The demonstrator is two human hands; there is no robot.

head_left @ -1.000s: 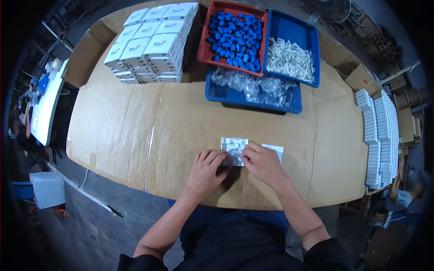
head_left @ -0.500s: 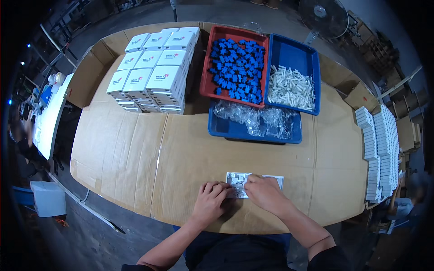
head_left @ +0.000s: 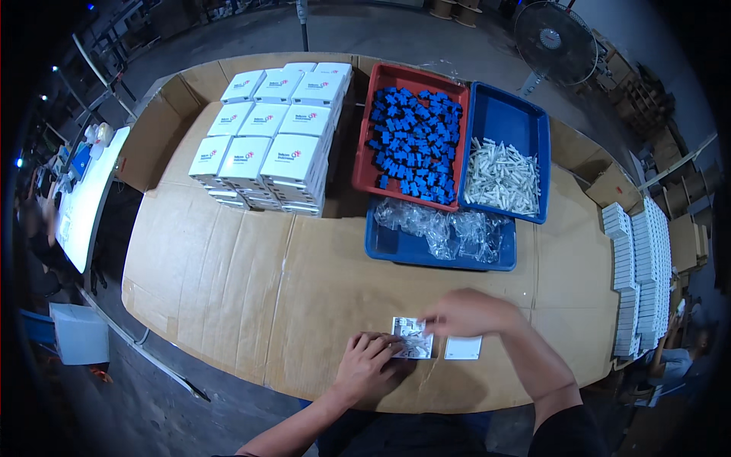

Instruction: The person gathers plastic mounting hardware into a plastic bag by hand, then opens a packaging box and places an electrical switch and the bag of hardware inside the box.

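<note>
In the head view, an open white case (head_left: 415, 339) lies on the cardboard-covered surface (head_left: 205, 274). The left hand (head_left: 367, 364) curls over the case's left edge, the blurred right hand (head_left: 474, 311) is at its upper right; whether either grip is pinching cannot be told. A flat white panel (head_left: 463, 348) lies right of the case, a blue tray (head_left: 384, 244) beyond it.

Beyond the far edge of our cardboard-covered table (head_left: 205, 278), we see an upright pole (head_left: 304, 29) and, farther right, a round fan (head_left: 554, 44). Left of the table we have a long white bench (head_left: 93, 199) and a white box (head_left: 79, 335); right of the table, a person (head_left: 673, 361) in a light top.
</note>
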